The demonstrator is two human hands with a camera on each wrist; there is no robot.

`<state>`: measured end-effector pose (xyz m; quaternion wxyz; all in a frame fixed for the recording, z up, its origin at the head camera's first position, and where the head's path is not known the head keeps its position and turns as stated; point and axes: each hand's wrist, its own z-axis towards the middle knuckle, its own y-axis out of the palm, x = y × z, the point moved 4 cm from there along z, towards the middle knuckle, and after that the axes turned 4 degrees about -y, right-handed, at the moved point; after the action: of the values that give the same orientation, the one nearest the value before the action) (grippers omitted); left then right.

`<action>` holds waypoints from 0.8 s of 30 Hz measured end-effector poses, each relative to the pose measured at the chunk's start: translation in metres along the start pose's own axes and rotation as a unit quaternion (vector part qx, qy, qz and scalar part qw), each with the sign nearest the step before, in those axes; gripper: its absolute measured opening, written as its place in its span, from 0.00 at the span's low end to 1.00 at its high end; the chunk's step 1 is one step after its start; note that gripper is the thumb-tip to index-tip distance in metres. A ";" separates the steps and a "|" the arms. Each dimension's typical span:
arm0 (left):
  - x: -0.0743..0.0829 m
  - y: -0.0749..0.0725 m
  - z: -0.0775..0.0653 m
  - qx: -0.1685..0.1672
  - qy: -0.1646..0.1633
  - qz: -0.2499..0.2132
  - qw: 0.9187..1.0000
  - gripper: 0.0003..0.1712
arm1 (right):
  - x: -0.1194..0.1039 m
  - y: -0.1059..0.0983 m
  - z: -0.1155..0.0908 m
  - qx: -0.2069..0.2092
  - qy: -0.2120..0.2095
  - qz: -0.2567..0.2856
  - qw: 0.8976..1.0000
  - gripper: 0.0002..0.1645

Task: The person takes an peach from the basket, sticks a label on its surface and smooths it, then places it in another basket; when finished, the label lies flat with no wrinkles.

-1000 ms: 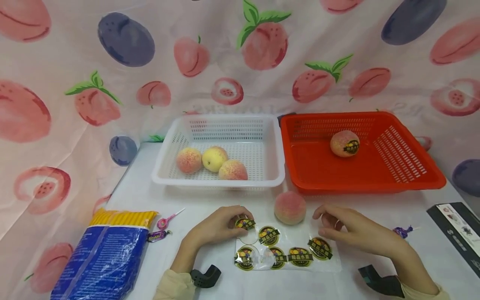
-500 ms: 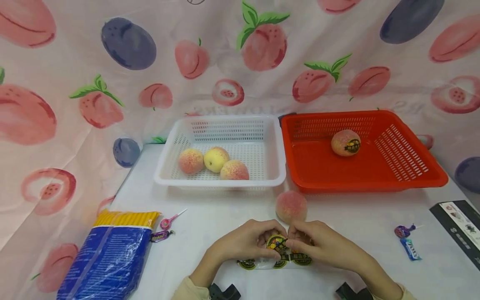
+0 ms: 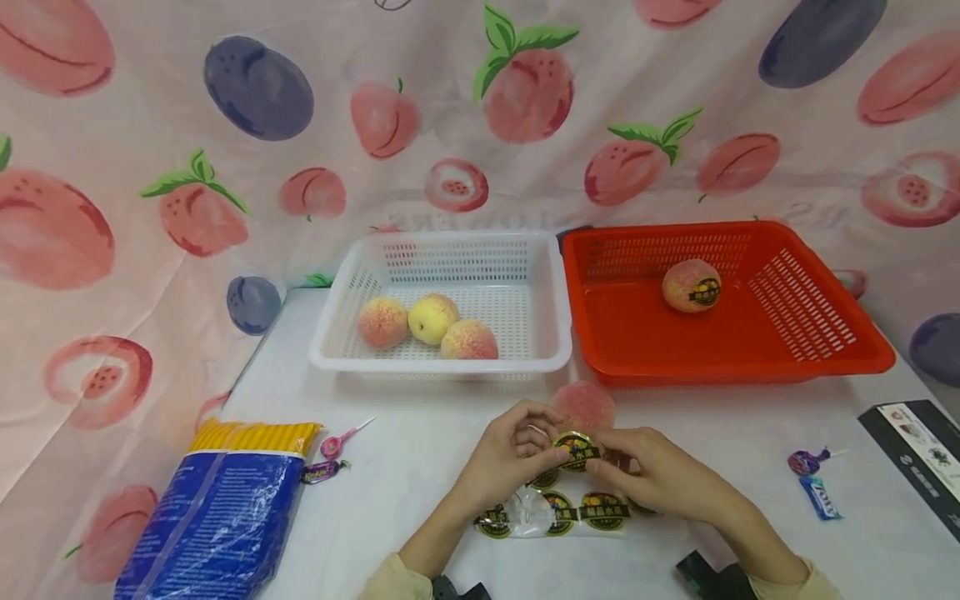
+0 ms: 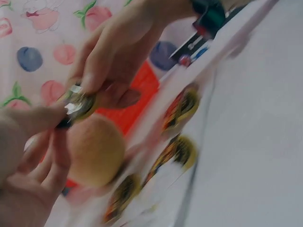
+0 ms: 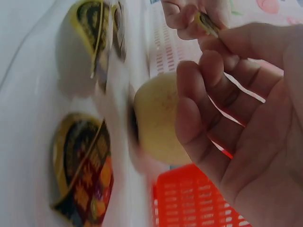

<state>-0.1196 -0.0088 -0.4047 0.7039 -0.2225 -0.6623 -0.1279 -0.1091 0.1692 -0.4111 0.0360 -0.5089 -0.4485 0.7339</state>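
Note:
A round black-and-gold fruit sticker [image 3: 577, 452] is held up between both hands, in front of a pink peach [image 3: 583, 404] on the table. My left hand [image 3: 502, 458] pinches the sticker's left side between thumb and fingers. At its right edge my right hand [image 3: 663, 475] pinches it too, the other fingers loosely curled. In the right wrist view the sticker [image 5: 207, 23] appears nearly edge-on. Below the hands lies a clear sticker sheet [image 3: 534, 512] with several more stickers, partly covered by the hands. The peach [image 4: 97, 150] stands just behind the sticker in the left wrist view.
Behind stand a white basket [image 3: 442, 365] holding 3 peaches and a red basket [image 3: 738, 369] holding one stickered peach [image 3: 692, 286]. At left lie a blue-and-yellow packet [image 3: 213, 508] and candies [image 3: 324, 472]. More candies [image 3: 820, 497] and a black box [image 3: 911, 467] lie at right.
My hands have come together over the sheet from either side, and a sticker is now lifted off it between them. Since half a second ago they have risen slightly toward the peach.

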 end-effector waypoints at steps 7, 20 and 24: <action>-0.011 0.010 0.024 0.103 -0.017 0.014 0.994 0.14 | 0.021 -0.011 -0.001 0.035 0.046 -0.015 0.998 0.07; -0.036 0.008 0.031 0.131 0.036 0.173 0.976 0.30 | 0.041 -0.016 -0.004 0.046 0.147 -0.018 0.988 0.29; -0.042 0.011 0.031 0.096 0.051 0.159 0.981 0.30 | 0.042 -0.010 -0.004 0.038 0.145 0.047 0.988 0.40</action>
<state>-0.1453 0.0106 -0.4470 0.7665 -0.2497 -0.5905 0.0384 -0.1299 0.1991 -0.4347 0.0857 -0.6282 -0.3859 0.6702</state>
